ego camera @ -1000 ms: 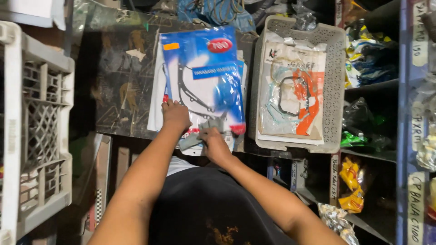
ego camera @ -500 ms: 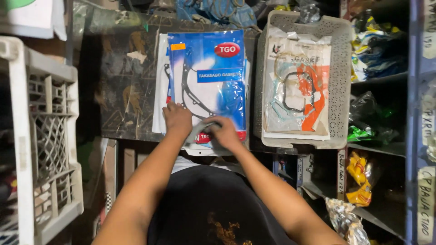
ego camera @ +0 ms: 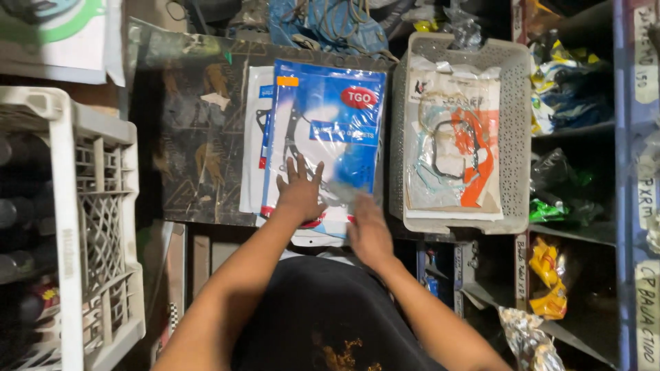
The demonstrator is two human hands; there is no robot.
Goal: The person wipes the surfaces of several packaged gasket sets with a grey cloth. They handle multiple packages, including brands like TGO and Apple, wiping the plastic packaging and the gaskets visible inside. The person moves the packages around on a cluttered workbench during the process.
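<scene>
A stack of flat blue and clear plastic packets with gaskets [ego camera: 328,130] lies on a dark board [ego camera: 192,137] in front of me. My left hand [ego camera: 300,194] rests flat on the top packet near its lower edge, fingers spread. My right hand [ego camera: 368,232] is blurred at the packet's lower right corner, over a pale translucent bit of plastic. Whether it grips anything I cannot tell.
A grey perforated basket [ego camera: 517,137] to the right holds a clear packet with orange and black gaskets [ego camera: 454,151]. A white plastic crate [ego camera: 82,227] stands at the left. Shelves at the right [ego camera: 584,130] hold bagged parts, with a yellow packet [ego camera: 546,278] lower down.
My left hand has spread flat on the top packet. My right hand has slid from the packet's middle to its lower right corner.
</scene>
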